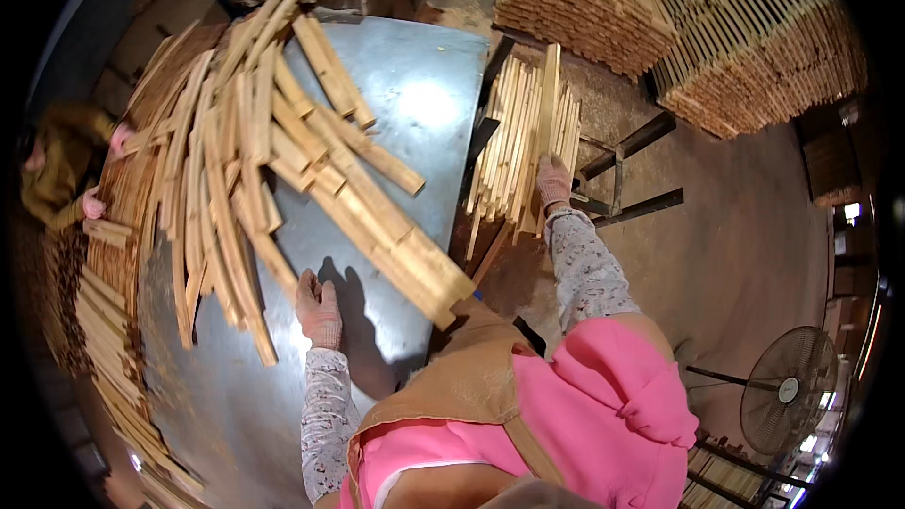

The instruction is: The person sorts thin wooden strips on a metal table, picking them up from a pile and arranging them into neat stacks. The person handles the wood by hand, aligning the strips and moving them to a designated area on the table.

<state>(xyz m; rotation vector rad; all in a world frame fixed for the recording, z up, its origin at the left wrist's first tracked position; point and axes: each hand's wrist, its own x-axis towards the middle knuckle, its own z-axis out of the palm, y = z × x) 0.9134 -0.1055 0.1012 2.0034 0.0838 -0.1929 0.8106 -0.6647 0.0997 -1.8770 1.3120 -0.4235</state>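
Bare worktop point(429, 146) reaches its edge at upper centre. Your right fingers point(552, 170) grasp one plank point(550, 85); whether your left fingers point(306, 288) grip, I cannot tell. Two tall stacks point(584, 9) stand upper right.

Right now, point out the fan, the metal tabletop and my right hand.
Fan point(788, 390): head view, on its central hub.
Metal tabletop point(432, 127): head view, on bare surface beside the wood.
Right hand point(554, 181): head view, on its back.
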